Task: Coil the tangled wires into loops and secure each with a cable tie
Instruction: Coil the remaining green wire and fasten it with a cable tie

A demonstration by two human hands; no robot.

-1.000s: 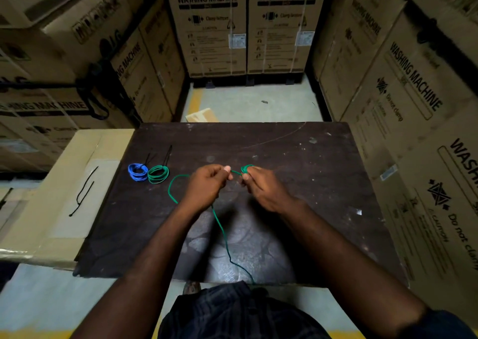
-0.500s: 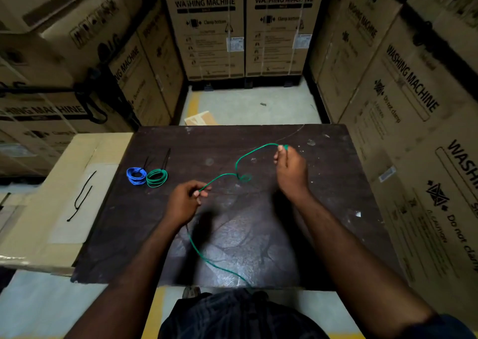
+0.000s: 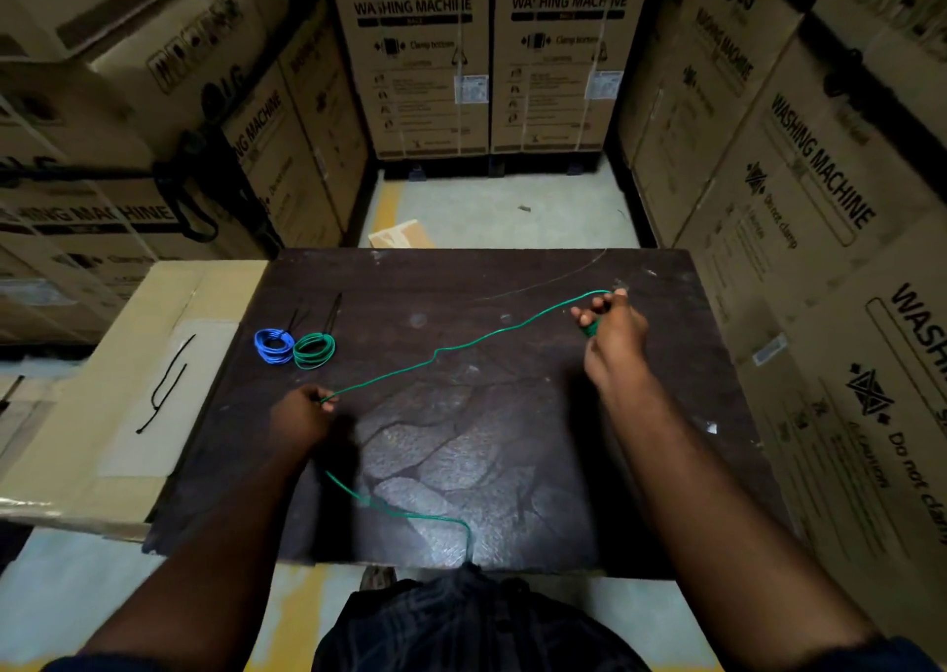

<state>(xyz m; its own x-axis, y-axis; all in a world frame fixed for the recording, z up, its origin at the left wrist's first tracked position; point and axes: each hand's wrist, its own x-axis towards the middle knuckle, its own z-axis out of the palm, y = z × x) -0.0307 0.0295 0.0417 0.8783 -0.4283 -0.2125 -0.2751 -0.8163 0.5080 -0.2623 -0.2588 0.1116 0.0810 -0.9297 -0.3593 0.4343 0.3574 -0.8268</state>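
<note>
Storage room, stacked cardboard washing-machine cartons (image 3: 420,56) on three sides. Work surface: dark, scuffed wooden tabletop (image 3: 461,282).

Clock positions are taken from the table centre.

- Loose green insulated wire (image 3: 464,346): runs off the table surface from 9 o'clock to 2 o'clock, between my hands, with one kink mid-span.
- Left hand (image 3: 300,418), 9 o'clock: thumb and forefinger pinch the wire. The tail comes out below the hand, snakes across the table and drops over the near edge at 6 o'clock.
- Right hand (image 3: 612,333), 2 o'clock: raised, fingertips pinch the far end of the wire. A few green turns sit wound around the fingers.
- Small blue wire coil (image 3: 274,346) and small green wire coil (image 3: 314,350): 10 o'clock, flat on the table, touching each other. Thin black cable ties (image 3: 335,307) stick out from them toward 12 o'clock.
- Flat pale cardboard box (image 3: 77,415): butts against the table's 9 o'clock edge. Spare black ties (image 3: 166,384) lie on it.
</note>
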